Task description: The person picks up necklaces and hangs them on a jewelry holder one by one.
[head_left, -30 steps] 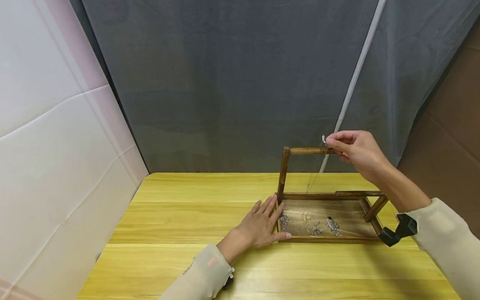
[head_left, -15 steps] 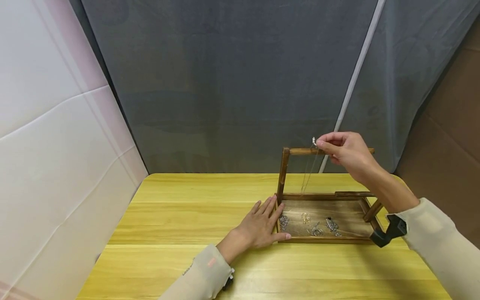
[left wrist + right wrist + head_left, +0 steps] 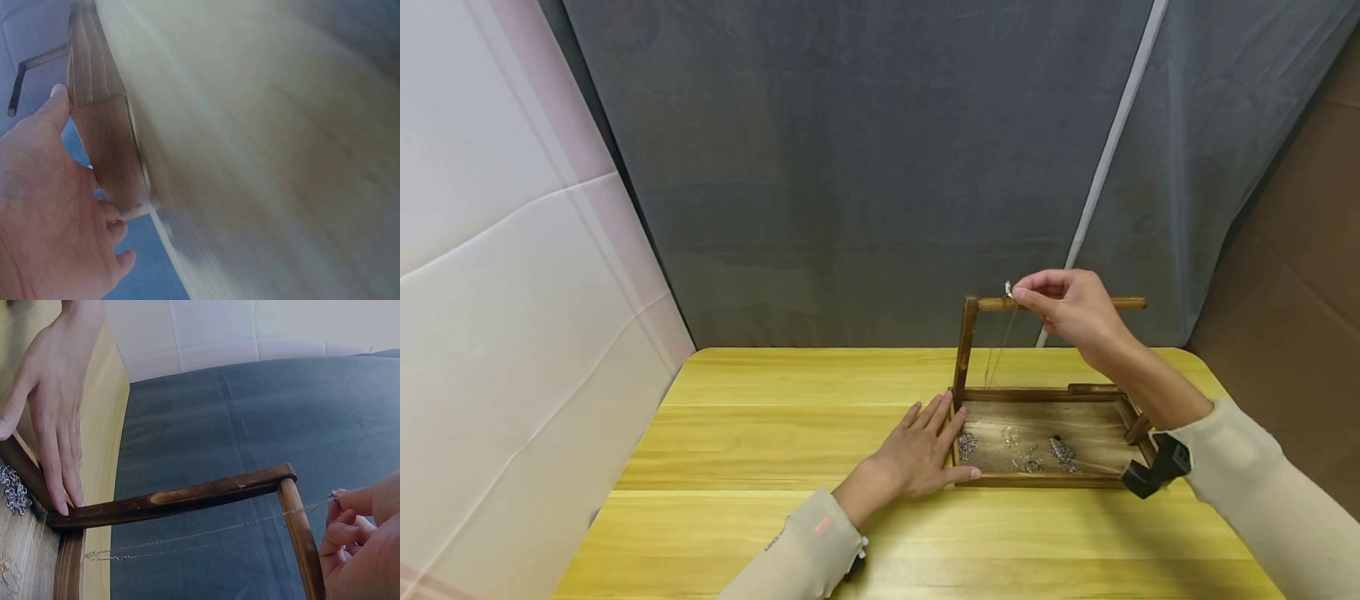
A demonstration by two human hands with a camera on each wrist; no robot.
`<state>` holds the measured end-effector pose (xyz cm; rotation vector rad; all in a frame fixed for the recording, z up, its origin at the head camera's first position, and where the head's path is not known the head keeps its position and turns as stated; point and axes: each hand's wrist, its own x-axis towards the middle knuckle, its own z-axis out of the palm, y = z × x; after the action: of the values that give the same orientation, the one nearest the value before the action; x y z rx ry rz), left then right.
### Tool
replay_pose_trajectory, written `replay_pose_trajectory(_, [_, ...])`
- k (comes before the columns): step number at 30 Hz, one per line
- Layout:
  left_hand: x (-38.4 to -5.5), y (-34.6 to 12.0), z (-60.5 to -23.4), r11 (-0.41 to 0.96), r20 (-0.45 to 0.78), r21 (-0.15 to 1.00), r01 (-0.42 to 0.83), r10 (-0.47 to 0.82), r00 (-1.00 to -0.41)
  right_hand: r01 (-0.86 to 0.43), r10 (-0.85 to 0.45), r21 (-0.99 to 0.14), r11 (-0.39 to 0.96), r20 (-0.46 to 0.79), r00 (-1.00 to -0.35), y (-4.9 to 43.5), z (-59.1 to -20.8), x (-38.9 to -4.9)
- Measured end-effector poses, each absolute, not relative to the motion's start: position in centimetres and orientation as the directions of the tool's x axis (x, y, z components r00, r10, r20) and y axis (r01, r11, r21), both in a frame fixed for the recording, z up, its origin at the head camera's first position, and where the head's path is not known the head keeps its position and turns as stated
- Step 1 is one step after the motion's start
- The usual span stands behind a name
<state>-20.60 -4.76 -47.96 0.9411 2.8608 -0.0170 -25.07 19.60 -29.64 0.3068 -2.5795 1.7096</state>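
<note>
My right hand (image 3: pixel 1071 312) pinches a thin silver chain necklace (image 3: pixel 1008 289) between thumb and fingertips, just above the horizontal bar (image 3: pixel 1127 303) of a brown wooden jewelry stand. The necklace hangs as a narrow loop. In the right wrist view, one strand of the chain (image 3: pixel 250 523) crosses the near side of the bar; the other seems to run behind it. My left hand (image 3: pixel 917 450) rests with straight, spread fingers on the left end of the stand's tray (image 3: pixel 1045 481). Seen from the left wrist, its thumb touches the tray's wooden side wall (image 3: pixel 109 144).
Inside the tray lie a silver chain (image 3: pixel 967 446) at the left, a small gold-coloured piece (image 3: pixel 1010 437), a silver coil (image 3: pixel 1030 460) and another silver chain (image 3: pixel 1063 452). A lower wooden arm (image 3: pixel 1093 389) stands at the tray's right. Grey cloth (image 3: pixel 850 167) hangs behind the table.
My right hand has moved left along the bar and slightly down, carrying the necklace. The left hand stays on the tray.
</note>
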Motion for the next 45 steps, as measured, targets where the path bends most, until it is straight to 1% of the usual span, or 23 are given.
replay_pose_trajectory(3, [-20.6,-4.8,-47.9,0.806,-0.122,0.034,0.590,0.590,-0.798,-0.187,-0.136,-0.903,0.388,0.145,-0.980,19.2,-29.7,-25.1])
replay_pose_trajectory(8, [-20.6,-4.8,-47.9,0.806,-0.119,0.038,0.590,0.590,-0.798,-0.209,-0.116,-0.868,0.450,0.175,-0.978,18.6,-30.0,-24.9])
replay_pose_trajectory(14, [-20.6,-4.7,-47.9,0.805,-0.120,0.039,0.592,0.592,-0.797,-0.270,-0.113,-0.824,0.498,0.247,-0.962,18.2,-30.4,-24.7])
replay_pose_trajectory(23, [-20.5,-4.6,-47.9,0.806,-0.126,0.035,0.591,0.590,-0.798,-0.383,-0.106,-0.668,0.638,0.416,-0.903,17.5,-31.3,-24.4])
replay_pose_trajectory(33, [-20.6,-4.7,-48.0,0.808,-0.124,0.064,0.586,0.589,-0.799,-0.489,-0.125,-0.537,0.687,0.576,-0.808,16.8,-32.1,-24.7])
replay_pose_trajectory(37, [-20.6,-4.7,-48.1,0.809,-0.123,0.075,0.583,0.587,-0.800,-0.496,-0.123,-0.501,0.709,0.605,-0.787,16.6,-32.3,-24.7])
replay_pose_trajectory(45, [-20.4,-4.8,-47.6,0.807,-0.129,0.068,0.586,0.590,-0.797,-0.486,-0.118,-0.467,0.739,0.620,-0.776,16.5,-32.4,-24.3])
